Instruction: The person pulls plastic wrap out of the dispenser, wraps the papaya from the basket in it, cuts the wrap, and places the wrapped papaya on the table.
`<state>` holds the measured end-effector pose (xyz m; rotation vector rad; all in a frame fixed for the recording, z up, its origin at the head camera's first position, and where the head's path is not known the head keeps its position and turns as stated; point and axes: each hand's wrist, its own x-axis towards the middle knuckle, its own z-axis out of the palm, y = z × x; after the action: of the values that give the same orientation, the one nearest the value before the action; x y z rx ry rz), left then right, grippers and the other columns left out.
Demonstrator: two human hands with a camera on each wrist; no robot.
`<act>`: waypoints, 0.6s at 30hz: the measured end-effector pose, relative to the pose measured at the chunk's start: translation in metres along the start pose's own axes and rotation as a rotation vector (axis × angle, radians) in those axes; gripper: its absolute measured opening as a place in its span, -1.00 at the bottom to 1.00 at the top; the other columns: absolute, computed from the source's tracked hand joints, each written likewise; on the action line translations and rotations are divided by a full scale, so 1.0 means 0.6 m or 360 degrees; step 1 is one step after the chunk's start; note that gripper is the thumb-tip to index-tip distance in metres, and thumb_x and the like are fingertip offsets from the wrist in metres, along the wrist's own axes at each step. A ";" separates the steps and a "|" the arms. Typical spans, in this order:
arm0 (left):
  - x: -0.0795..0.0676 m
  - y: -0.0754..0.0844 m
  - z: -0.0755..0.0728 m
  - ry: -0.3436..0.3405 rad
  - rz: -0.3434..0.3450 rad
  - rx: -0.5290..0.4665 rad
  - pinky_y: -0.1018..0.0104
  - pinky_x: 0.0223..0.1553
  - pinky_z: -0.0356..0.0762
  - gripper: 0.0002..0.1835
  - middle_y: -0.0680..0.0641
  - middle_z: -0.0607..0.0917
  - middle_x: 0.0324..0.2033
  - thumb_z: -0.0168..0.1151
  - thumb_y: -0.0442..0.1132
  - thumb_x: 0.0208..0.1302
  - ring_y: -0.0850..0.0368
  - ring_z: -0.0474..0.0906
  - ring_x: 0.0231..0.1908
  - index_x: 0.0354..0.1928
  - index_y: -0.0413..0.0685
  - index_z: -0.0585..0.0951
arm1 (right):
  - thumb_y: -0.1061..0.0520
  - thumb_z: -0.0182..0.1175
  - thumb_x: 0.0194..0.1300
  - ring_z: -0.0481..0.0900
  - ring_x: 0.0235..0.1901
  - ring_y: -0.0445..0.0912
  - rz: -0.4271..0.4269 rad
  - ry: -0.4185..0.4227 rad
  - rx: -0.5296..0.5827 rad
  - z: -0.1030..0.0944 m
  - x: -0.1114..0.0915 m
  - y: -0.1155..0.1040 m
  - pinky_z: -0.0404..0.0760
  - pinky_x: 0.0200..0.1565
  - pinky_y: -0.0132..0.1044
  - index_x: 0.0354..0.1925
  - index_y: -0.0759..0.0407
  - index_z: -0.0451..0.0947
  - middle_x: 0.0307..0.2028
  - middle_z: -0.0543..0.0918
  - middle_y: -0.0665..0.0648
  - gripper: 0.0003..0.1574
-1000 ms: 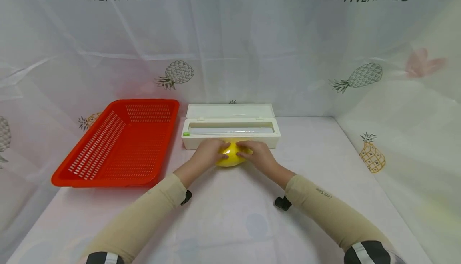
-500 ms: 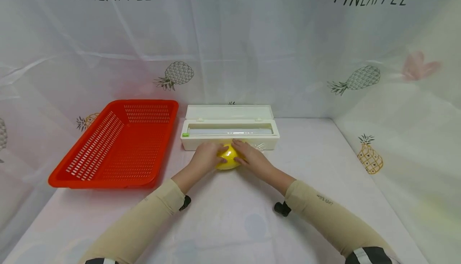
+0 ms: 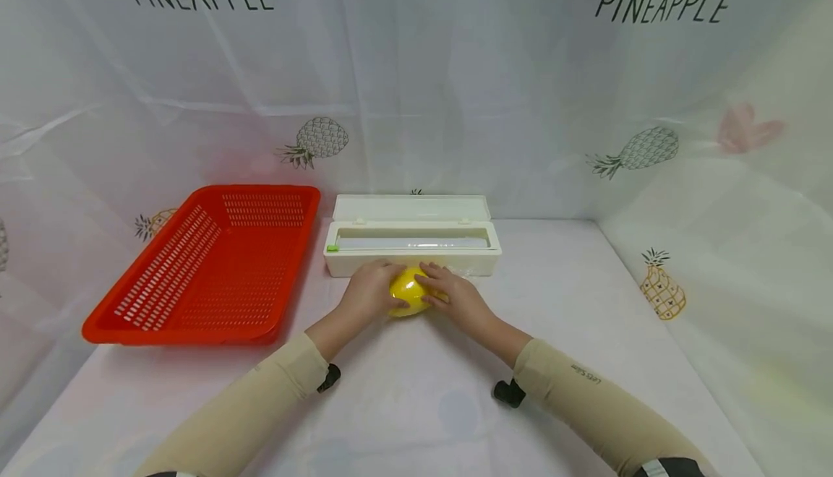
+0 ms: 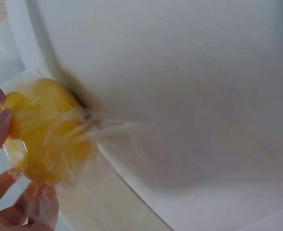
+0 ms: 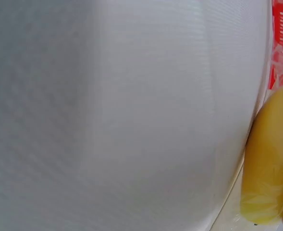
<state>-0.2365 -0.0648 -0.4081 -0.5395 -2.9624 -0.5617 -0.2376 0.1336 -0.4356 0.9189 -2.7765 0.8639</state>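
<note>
Just in front of the white cling film box [image 3: 348, 265], both hands hold a smooth, glossy yellow oval thing [image 3: 408, 290]. My left hand [image 3: 367, 294] grips its left side, thumb toward me and fingers over the far side. On the right side, my right hand [image 3: 460, 301] holds it with bent fingers and thumb. Thin clear film [image 4: 117, 127] clings to the yellow thing and trails off it in the left wrist view. Seen from the right wrist, the yellow thing [image 5: 271, 154] is wrapped in creased film, with most of that hand out of frame.
The box's lid [image 3: 411, 207] is raised at the back, showing a film roll [image 3: 410, 243] inside. A green slider [image 3: 332, 248] sits at its left end. A red perforated basket [image 3: 254, 274] stands to the left. Behind hangs a pineapple-printed cloth [image 3: 455, 87].
Both hands have brought the yellow thing slightly toward me and left, away from the box. The right fingers moved over its top and then back toward its right side.
</note>
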 end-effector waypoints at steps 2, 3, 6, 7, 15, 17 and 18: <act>-0.002 -0.002 0.002 -0.0039 0.0005 0.0017 0.03 0.19 0.37 -0.24 -0.15 0.65 0.04 0.62 -0.06 -0.13 -0.12 0.52 0.05 0.17 -0.16 0.59 | 0.17 0.31 0.27 0.30 0.33 0.07 -0.0052 -0.0017 -0.0019 -0.001 0.000 -0.001 0.24 0.33 -0.06 0.31 0.14 0.43 0.32 0.40 0.13 -0.35; -0.002 -0.003 0.003 -0.0051 0.0008 0.0016 0.02 0.18 0.37 -0.24 -0.15 0.65 0.04 0.62 -0.04 -0.12 -0.12 0.52 0.04 0.18 -0.16 0.58 | 0.20 0.32 0.27 0.32 0.31 0.08 -0.0081 -0.0028 -0.0038 -0.002 0.000 -0.001 0.26 0.31 -0.05 0.32 0.13 0.42 0.31 0.41 0.15 -0.33; -0.003 -0.005 0.005 -0.0079 0.0013 -0.0008 0.01 0.16 0.36 -0.26 -0.12 0.68 0.00 0.60 -0.02 -0.10 -0.12 0.53 0.01 0.16 -0.16 0.60 | 0.24 0.31 0.26 0.34 0.27 0.10 -0.0164 -0.0057 -0.0096 -0.006 0.000 -0.001 0.32 0.28 -0.06 0.32 0.14 0.42 0.27 0.40 0.19 -0.33; -0.004 -0.005 0.004 -0.0087 0.0001 -0.0031 0.01 0.15 0.37 -0.27 -0.12 0.68 0.00 0.59 -0.01 -0.09 -0.11 0.53 0.00 0.15 -0.16 0.61 | 0.25 0.31 0.26 0.32 0.29 0.10 -0.0180 -0.0061 -0.0101 -0.008 -0.001 -0.001 0.30 0.29 -0.05 0.30 0.15 0.44 0.28 0.40 0.19 -0.36; -0.002 -0.009 -0.008 -0.0237 -0.0206 -0.0470 0.00 0.12 0.46 -0.54 -0.11 0.64 0.05 0.22 -0.02 0.36 -0.08 0.51 0.07 0.19 -0.10 0.59 | 0.29 0.35 0.21 0.33 0.29 0.10 -0.0199 0.0079 -0.0047 -0.008 -0.011 0.007 0.32 0.28 -0.03 0.15 0.22 0.58 0.29 0.45 0.15 -0.49; 0.000 -0.013 -0.012 -0.0294 -0.0208 -0.0546 0.00 0.13 0.45 -0.62 -0.11 0.63 0.04 0.17 -0.12 0.40 -0.08 0.49 0.09 0.19 -0.08 0.59 | 0.29 0.39 0.16 0.38 0.22 0.10 -0.0210 0.0147 -0.0073 -0.007 -0.015 0.008 0.38 0.24 -0.05 0.11 0.19 0.62 0.22 0.48 0.18 -0.50; 0.001 -0.015 -0.015 -0.0323 -0.0201 -0.0572 -0.01 0.13 0.45 -0.64 -0.11 0.63 0.04 0.17 -0.16 0.40 -0.08 0.48 0.09 0.19 -0.06 0.59 | 0.30 0.41 0.13 0.40 0.18 0.10 -0.0210 0.0184 -0.0090 -0.007 -0.017 0.008 0.41 0.22 -0.06 0.08 0.17 0.65 0.17 0.50 0.19 -0.51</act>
<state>-0.2400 -0.0756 -0.4028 -0.4600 -3.1151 -1.1306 -0.2323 0.1445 -0.4370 0.9965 -2.5958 0.7880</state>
